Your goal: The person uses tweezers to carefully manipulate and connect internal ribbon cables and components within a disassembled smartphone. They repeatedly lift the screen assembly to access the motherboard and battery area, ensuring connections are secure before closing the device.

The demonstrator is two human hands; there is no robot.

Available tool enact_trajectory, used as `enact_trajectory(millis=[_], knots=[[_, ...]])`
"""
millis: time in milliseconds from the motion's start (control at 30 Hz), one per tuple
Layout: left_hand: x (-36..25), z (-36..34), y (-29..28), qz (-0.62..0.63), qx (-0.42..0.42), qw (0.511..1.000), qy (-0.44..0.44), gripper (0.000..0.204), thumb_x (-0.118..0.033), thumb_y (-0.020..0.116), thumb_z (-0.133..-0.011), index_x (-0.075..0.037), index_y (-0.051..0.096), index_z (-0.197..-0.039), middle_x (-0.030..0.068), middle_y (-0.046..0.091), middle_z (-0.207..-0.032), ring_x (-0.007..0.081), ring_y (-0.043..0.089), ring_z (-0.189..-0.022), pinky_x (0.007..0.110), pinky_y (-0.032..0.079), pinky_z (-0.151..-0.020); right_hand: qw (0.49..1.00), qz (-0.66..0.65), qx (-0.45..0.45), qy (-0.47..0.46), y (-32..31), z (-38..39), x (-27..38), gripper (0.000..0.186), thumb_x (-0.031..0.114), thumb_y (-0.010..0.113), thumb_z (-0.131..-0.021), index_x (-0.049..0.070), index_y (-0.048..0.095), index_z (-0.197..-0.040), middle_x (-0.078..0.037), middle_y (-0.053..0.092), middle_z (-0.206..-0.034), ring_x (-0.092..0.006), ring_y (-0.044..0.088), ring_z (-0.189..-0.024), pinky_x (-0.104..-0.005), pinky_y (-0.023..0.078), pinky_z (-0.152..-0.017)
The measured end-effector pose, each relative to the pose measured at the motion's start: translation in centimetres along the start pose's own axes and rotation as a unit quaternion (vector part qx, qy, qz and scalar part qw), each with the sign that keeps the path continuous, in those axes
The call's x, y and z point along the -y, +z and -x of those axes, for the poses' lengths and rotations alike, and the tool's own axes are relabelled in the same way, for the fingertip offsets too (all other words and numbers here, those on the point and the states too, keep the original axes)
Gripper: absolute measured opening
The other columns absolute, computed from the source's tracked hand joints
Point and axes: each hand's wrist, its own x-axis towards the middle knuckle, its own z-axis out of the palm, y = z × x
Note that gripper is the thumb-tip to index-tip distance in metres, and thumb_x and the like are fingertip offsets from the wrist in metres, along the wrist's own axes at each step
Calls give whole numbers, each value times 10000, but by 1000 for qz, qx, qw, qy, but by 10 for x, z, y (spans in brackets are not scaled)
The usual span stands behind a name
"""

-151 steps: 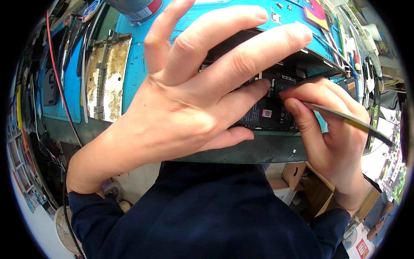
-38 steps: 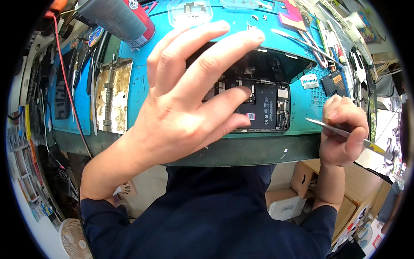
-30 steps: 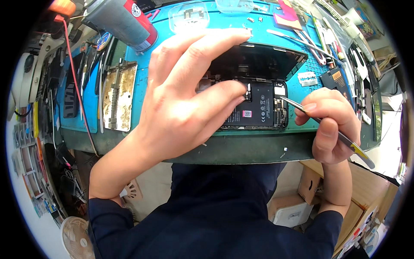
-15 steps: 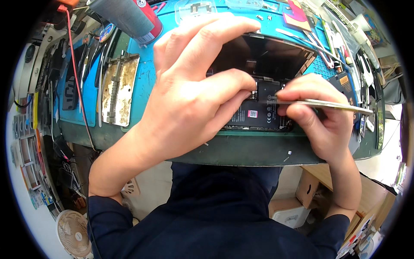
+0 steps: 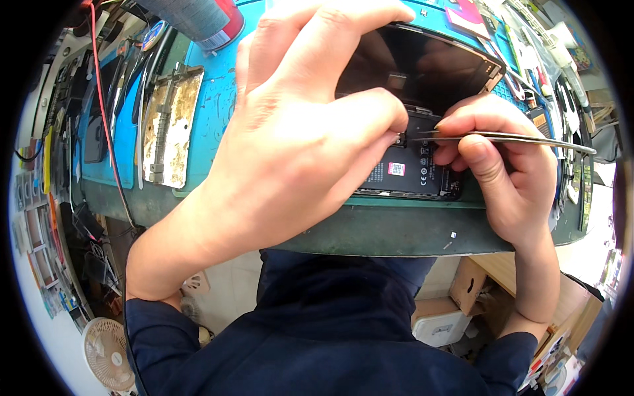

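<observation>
Opened phone worked with tweezers

Phone steadied by the left hand; tweezers pinched in the right hand, long axis left-right, tips pointed left.

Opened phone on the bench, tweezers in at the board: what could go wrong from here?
1. The metal tweezers point into the opened phone right beside the battery; a slip might gouge it or short something.
2. The lifted screen stands tilted while the left hand presses over the phone; any cable at the hinge, hidden here, could strain.
3. The left hand blocks much of the view, so the right hand may misplace the tips.
</observation>
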Motion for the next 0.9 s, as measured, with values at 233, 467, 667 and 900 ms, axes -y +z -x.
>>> enact_trajectory(millis=[233,467,667,900], knots=[[-5,-3,5,1,-2,1000,0,186,-38,809,-758,-96,766,-930,132,645,-1327,329,573,-1255,454,409,-1044,1000,-14,-3,14,0,0,-2,272,218,622,-1081,-33,684,-1161,-109,678,-1089,-126,704,-858,-221,536,-737],[-7,-5,7,6,-3,1000,1,155,-51,806,-765,-99,760,-905,124,665,-1275,317,586,-1221,459,410,-1020,1000,-27,-11,9,1,-1,-1,254,194,612,-1085,-39,689,-1152,-95,690,-1063,-116,704,-846,-219,539,-737],[-8,-5,9,9,-5,1000,1,130,-63,804,-771,-102,755,-885,116,683,-1230,306,598,-1191,464,412,-998,1000,-12,-13,-4,1,1,-3,259,202,612,-1086,-31,692,-1162,-85,695,-1064,-110,701,-847,-218,534,-733],[-11,-6,10,12,-4,1000,1,102,-77,801,-778,-105,749,-860,107,704,-1178,294,611,-1157,470,413,-974,1000,-9,-12,0,-4,4,-13,265,215,612,-1087,-22,693,-1173,-75,697,-1060,-100,697,-847,-210,524,-730]])
